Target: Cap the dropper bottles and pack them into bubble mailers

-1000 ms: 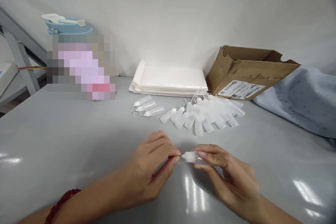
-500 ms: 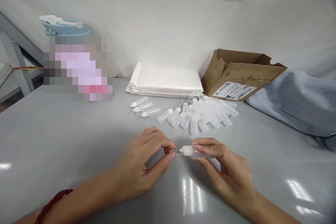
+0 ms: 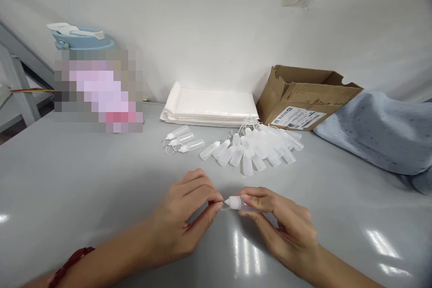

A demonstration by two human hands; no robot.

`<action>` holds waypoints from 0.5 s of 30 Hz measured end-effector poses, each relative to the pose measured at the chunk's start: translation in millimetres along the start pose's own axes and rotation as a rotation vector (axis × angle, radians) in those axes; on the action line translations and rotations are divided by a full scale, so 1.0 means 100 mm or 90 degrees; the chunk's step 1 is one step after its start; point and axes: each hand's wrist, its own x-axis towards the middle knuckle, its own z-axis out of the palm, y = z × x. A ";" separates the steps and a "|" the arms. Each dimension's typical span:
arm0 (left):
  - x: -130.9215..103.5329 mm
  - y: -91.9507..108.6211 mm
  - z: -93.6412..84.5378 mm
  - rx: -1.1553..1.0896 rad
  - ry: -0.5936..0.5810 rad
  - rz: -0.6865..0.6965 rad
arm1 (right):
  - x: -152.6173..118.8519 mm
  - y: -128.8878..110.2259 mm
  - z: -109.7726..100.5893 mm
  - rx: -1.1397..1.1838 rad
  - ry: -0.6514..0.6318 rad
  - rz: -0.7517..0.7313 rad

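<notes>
Between finger and thumb, my right hand (image 3: 283,220) grips a small translucent squeeze bottle (image 3: 234,202) with a white cone tip pointing left. My left hand (image 3: 192,207) is pinched closed at that tip, on what looks like the thin cap strap; the cap itself is hidden by the fingertips. Beyond the hands lies a pile of similar bottles (image 3: 259,146), their thin straps sticking up at the back. Left of the pile, three bottles (image 3: 191,146) with tips to the left lie apart in a group.
White padded envelopes (image 3: 216,101) are stacked against the wall. An open cardboard box (image 3: 303,99) with a label stands right of them, beside a grey-blue cloth or bag (image 3: 381,135). At the back left are a blue container (image 3: 84,41) and a blurred-out pink item (image 3: 101,90).
The bottle's tip has come closer to my left fingertips, and both hands sit slightly lower in view. The whole scene has shifted a little with the camera.
</notes>
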 end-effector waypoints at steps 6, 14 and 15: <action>0.00 -0.02 0.02 0.005 -0.015 -0.004 | 0.02 -0.01 -0.01 -0.002 -0.016 -0.018; 0.06 -0.08 -0.09 0.057 -0.043 -0.002 | 0.03 0.04 -0.02 -0.048 -0.068 -0.022; 0.07 -0.11 -0.13 0.067 -0.039 -0.005 | 0.04 0.05 -0.02 -0.066 -0.079 -0.021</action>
